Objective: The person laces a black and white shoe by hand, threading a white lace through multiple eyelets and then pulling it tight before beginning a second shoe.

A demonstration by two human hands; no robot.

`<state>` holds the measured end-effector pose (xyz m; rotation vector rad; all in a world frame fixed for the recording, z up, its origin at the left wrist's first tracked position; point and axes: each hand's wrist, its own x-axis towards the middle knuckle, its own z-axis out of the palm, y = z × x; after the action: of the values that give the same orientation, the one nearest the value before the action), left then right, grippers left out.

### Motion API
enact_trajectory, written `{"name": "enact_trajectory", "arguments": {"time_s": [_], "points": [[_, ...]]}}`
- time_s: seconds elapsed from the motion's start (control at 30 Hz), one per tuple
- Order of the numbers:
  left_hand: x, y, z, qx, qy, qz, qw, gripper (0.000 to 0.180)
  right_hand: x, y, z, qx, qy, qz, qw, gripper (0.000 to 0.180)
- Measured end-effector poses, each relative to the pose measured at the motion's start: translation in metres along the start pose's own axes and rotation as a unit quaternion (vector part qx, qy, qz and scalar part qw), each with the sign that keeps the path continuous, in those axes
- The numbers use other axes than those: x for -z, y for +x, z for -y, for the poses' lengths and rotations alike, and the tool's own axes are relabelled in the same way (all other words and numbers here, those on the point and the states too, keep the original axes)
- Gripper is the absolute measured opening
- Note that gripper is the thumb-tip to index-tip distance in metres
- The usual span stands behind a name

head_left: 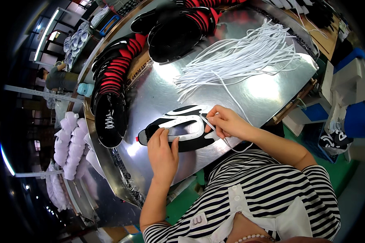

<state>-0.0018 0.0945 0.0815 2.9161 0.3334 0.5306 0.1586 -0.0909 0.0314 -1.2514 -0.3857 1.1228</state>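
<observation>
A black and white shoe upper (192,144) lies on the shiny metal table in front of me, its red-tabbed end pointing left. My left hand (162,154) grips the upper near that end, fingers over its edge and thumb on the white eyelet strip. At the other end of the eyelet opening, my right hand (227,123) pinches a white shoelace (231,95) between thumb and fingers. Part of the lace arcs up toward the pile of laces, and another part loops below my right wrist. The exact spot where lace meets eyelet is partly covered by my fingers.
Loose white laces (243,54) lie spread across the far side of the metal table (152,91). Stacked black and red uppers (111,77) curve along its left edge, with more uppers (176,34) at the back. Grey and blue bins (344,93) stand to the right.
</observation>
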Motion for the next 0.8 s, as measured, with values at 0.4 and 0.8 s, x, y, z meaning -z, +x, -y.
{"name": "enact_trajectory", "arguments": {"time_s": [0.4,0.8], "points": [[-0.007,0.026,0.047,0.348,-0.403,0.356,0.768,0.054,-0.005,0.019,-0.001,-0.017,-0.053,0.014,0.998,0.012],[-0.062,0.035,-0.023,0.317,-0.682,0.245,0.612,0.060,0.000,-0.009,0.038,0.065,-0.130,-0.026,0.989,0.012]]}}
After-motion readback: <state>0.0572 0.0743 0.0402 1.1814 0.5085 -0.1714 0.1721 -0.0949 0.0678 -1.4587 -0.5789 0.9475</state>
